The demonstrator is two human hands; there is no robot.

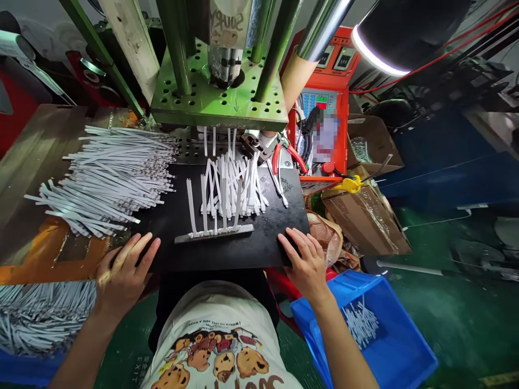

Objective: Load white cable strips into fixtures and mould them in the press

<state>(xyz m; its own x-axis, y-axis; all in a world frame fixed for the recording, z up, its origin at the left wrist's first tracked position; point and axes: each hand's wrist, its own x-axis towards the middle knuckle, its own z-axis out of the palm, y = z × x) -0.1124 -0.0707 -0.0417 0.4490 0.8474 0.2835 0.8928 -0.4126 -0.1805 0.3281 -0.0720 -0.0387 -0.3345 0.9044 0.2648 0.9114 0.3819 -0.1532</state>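
Note:
My left hand [125, 267] lies with its fingers stretched out at the near left edge of the black work plate [267, 248]. At the plate's right front corner rests my right hand [306, 262], fingers extended and holding nothing. Between them is a narrow metal bar [182, 239] with several short white flat cables [192, 208] set along it, pointing away from me. Just behind it sits a bunch of white cables [233, 186]. A larger heap of white cables [121, 173] covers the bench left of the plate, beyond my left hand.
A green press frame [227, 111] with thick columns stands over the plate's far side. Red-handled pliers [279, 159] lie near an orange control box [344, 124]. A blue bin [401, 335] with white pieces stands low right; more cables [44, 319] fill a container low left.

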